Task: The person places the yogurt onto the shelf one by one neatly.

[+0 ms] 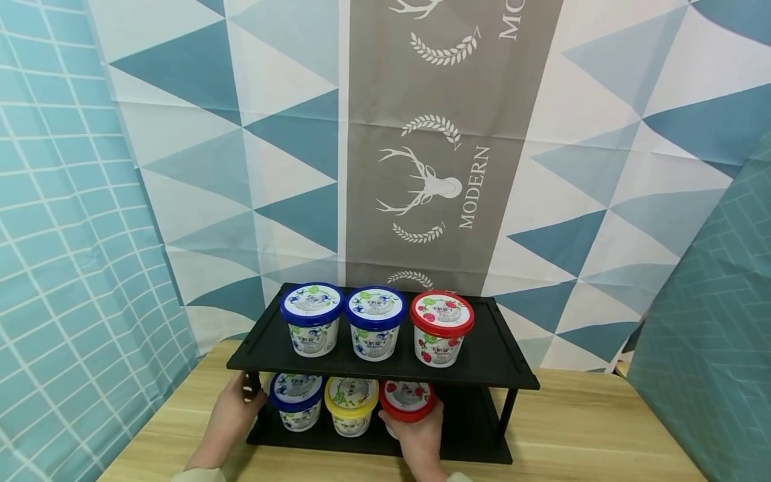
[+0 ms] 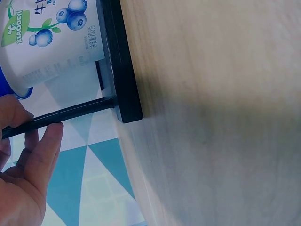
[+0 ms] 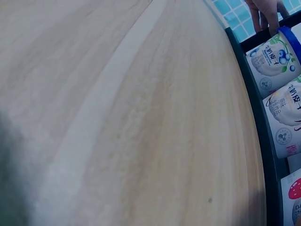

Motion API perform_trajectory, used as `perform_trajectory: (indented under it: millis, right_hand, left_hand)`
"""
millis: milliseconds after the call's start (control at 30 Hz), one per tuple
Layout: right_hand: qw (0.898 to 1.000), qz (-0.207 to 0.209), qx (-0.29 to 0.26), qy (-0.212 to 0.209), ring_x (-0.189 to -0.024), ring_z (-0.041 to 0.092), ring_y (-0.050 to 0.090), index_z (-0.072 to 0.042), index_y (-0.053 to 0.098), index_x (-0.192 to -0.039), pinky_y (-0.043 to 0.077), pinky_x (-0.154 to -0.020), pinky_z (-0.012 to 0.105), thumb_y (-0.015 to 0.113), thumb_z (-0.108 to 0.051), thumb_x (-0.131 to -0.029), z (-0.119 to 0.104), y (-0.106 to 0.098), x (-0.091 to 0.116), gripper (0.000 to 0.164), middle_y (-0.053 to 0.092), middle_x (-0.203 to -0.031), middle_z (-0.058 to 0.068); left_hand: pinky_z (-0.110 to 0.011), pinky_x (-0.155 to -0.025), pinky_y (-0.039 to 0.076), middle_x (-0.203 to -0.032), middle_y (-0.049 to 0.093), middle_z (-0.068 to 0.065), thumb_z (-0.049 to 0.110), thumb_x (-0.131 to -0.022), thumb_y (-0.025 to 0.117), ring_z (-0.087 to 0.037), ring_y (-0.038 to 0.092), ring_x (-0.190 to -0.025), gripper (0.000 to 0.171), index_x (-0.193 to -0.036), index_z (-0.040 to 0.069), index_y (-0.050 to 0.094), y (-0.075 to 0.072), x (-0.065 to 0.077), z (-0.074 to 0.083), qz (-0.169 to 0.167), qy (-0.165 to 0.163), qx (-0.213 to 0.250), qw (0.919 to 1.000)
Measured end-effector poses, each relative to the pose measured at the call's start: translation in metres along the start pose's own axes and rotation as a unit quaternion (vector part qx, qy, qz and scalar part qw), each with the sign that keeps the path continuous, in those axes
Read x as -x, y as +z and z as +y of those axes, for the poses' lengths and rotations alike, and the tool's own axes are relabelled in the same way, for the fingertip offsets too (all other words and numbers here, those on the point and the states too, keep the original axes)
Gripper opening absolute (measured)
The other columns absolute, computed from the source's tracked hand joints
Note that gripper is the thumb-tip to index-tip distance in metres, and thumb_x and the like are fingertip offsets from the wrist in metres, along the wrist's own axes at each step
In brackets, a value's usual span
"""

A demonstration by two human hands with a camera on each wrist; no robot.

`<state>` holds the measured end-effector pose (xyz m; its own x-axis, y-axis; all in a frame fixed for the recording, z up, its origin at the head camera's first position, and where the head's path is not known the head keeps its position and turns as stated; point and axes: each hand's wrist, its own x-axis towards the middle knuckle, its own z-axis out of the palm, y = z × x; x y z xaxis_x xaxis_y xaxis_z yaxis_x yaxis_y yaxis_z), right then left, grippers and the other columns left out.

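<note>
A black two-tier rack [image 1: 490,355] carries yogurt-style tubs on both levels. At its front left, my left hand [image 1: 231,408] pinches the thin black post [image 2: 70,113], thumb on one side and fingers on the other. My right hand [image 1: 419,435] grips a red-lidded tub [image 1: 408,396] with strawberry pictures on the lower shelf; the palm hides much of its side. Left of it on that shelf stand a yellow-lidded tub [image 1: 351,402] and a blue-lidded blueberry tub [image 1: 296,400]. The right wrist view barely catches the held tub [image 3: 291,195] at its edge.
On the upper shelf stand two blue-lidded tubs [image 1: 311,318] and a red-lidded tub [image 1: 442,328]. The rack's right front post [image 1: 507,414] rises beside my right hand. Under the rack lies a wooden table [image 1: 590,428]; a patterned cloth [image 1: 289,167] hangs behind.
</note>
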<state>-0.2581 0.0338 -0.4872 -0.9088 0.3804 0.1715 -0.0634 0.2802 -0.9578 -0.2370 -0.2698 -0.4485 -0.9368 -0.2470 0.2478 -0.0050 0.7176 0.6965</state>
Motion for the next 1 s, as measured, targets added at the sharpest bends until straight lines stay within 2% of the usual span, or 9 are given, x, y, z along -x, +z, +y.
perform_trajectory:
  millis: [133, 300, 433, 567, 800, 1000]
  right_hand:
    - [1.0, -0.021, -0.007, -0.006, -0.107, 0.027, 0.047, -0.006, 0.03, -0.126, 0.043, -0.091, 0.046, 0.086, -0.03, -0.046, 0.001, -0.003, -0.001, 0.101, 0.041, -0.12, 0.012]
    - [0.997, -0.07, -0.013, 0.001, -0.106, 0.025, 0.048, -0.006, 0.03, -0.126, 0.046, -0.089, 0.043, 0.085, -0.031, -0.049, 0.003, -0.011, -0.003, 0.097, 0.043, -0.119, 0.011]
    - [0.995, -0.099, -0.004, 0.01, -0.106, 0.025, 0.048, -0.008, 0.03, -0.127, 0.047, -0.087, 0.044, 0.082, -0.038, -0.052, 0.002, -0.016, -0.004, 0.095, 0.045, -0.12, 0.011]
    - [0.995, -0.1, 0.01, 0.018, -0.107, 0.027, 0.049, -0.008, 0.031, -0.127, 0.047, -0.086, 0.046, 0.08, -0.045, -0.053, 0.001, -0.017, -0.001, 0.097, 0.045, -0.121, 0.012]
    - [0.996, -0.079, 0.018, 0.022, -0.105, 0.027, 0.05, -0.004, 0.033, -0.125, 0.048, -0.085, 0.045, 0.081, -0.045, -0.051, 0.002, -0.018, 0.002, 0.098, 0.047, -0.118, 0.013]
    - [0.992, -0.122, 0.017, 0.003, -0.11, 0.03, 0.047, -0.002, 0.028, -0.129, 0.045, -0.089, 0.046, 0.082, -0.038, -0.052, 0.0, -0.026, 0.002, 0.101, 0.044, -0.123, 0.016]
  left_hand:
    - [-0.034, -0.064, 0.05, -0.1, 0.054, -0.019, 0.01, -0.081, 0.054, -0.027, 0.057, -0.085, 0.042, -0.12, 0.005, 0.039, 0.0, -0.001, -0.001, 0.002, 0.002, 0.003, 1.0]
    - [-0.035, -0.067, 0.051, -0.099, 0.055, -0.018, 0.009, -0.08, 0.053, -0.028, 0.058, -0.086, 0.04, -0.118, 0.005, 0.041, -0.001, -0.002, 0.0, 0.013, 0.014, 0.004, 0.9998]
    - [-0.033, -0.064, 0.051, -0.098, 0.055, -0.018, 0.009, -0.079, 0.053, -0.028, 0.058, -0.085, 0.039, -0.116, 0.005, 0.041, -0.002, -0.002, 0.002, 0.015, 0.02, 0.006, 0.9997]
    - [-0.033, -0.064, 0.05, -0.098, 0.055, -0.018, 0.009, -0.079, 0.053, -0.028, 0.057, -0.085, 0.042, -0.119, 0.004, 0.04, -0.002, -0.001, 0.001, 0.011, 0.017, 0.003, 0.9998]
    - [-0.031, -0.062, 0.05, -0.098, 0.055, -0.019, 0.008, -0.08, 0.053, -0.027, 0.057, -0.084, 0.045, -0.122, 0.005, 0.039, -0.001, 0.0, 0.001, 0.005, 0.016, -0.001, 0.9999]
    - [-0.032, -0.063, 0.05, -0.098, 0.055, -0.019, 0.008, -0.08, 0.053, -0.028, 0.057, -0.085, 0.042, -0.12, 0.005, 0.04, -0.001, 0.0, 0.002, 0.012, 0.021, -0.002, 0.9997]
